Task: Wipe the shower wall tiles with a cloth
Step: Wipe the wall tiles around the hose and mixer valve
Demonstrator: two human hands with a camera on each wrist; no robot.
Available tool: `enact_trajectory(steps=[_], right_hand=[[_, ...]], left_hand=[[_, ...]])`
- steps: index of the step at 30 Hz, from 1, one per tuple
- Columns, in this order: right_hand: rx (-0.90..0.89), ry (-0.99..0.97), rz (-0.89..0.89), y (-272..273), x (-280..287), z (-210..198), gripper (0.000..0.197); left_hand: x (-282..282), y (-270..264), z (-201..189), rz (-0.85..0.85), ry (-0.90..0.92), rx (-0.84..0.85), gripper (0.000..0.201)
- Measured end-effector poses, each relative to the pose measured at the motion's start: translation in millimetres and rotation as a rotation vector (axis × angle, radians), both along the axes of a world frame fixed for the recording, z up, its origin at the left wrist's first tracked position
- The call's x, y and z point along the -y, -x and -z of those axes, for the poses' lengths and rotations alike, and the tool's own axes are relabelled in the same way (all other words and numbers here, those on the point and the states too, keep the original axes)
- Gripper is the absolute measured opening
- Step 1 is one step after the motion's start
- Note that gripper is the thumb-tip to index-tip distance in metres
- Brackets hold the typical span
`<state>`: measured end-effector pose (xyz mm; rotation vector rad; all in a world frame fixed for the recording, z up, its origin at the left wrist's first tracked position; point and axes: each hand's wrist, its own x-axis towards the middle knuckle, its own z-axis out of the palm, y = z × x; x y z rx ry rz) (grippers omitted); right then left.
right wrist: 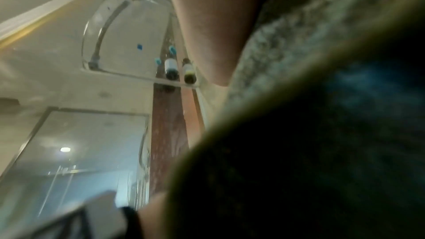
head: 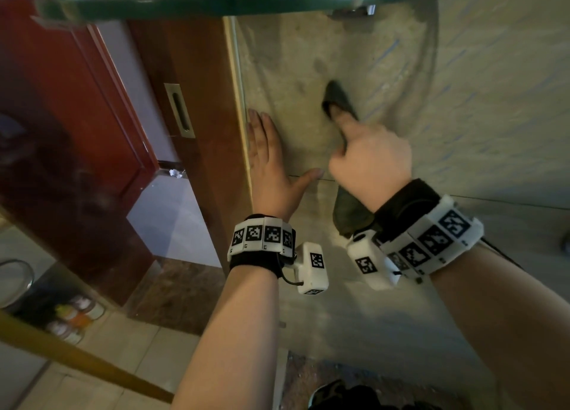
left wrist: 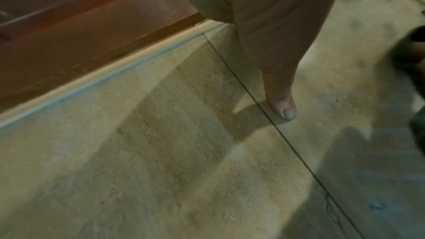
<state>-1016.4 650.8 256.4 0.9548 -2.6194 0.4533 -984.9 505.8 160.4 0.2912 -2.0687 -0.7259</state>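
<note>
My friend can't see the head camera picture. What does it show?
A right hand presses a dark cloth on the beige tile wall. The left hand lies flat on the wall, under a glass shelf.

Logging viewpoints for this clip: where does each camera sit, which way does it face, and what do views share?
Head: on the head, looking down at the wall tiles; left hand flat, right hand pressing the cloth.
Left wrist: along the palm at tile; thumb shows.
Right wrist: looks upward past cloth to the glass shelf.
Shared: cloth, tile grout line, shelf.
</note>
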Motion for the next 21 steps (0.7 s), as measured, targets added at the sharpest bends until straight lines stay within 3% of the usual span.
enact_trajectory(steps=[5, 8, 11, 15, 18, 21], right_hand=[[0.100, -0.119, -0.069, -3.4, -4.6, 30.0, 0.058], [0.207, -0.001, -0.102, -5.8, -14.6, 32.1, 0.057], [0.185, 0.105, -0.091, -8.0, -20.0, 40.5, 0.060], [0.167, 0.082, -0.070, -11.2, -24.4, 65.1, 0.063], [0.139, 0.010, -0.071, -15.3, -18.7, 82.8, 0.063], [0.151, -0.012, -0.053, -16.3, -9.8, 94.1, 0.062]], left_hand=[[-1.0, -3.8, -2.5, -0.009, 0.009, 0.035, 0.120], [-1.0, -5.4, -1.5, -0.014, 0.035, 0.087, 0.124], [-0.6, -8.8, -3.8, -0.038, 0.071, 0.184, 0.131], [-0.1, -11.6, -5.8, -0.060, 0.113, 0.242, 0.131], [2.5, -10.7, -3.2, -0.042, 0.110, 0.206, 0.123], [4.8, -9.5, 0.9, -0.021, 0.086, 0.130, 0.098]])
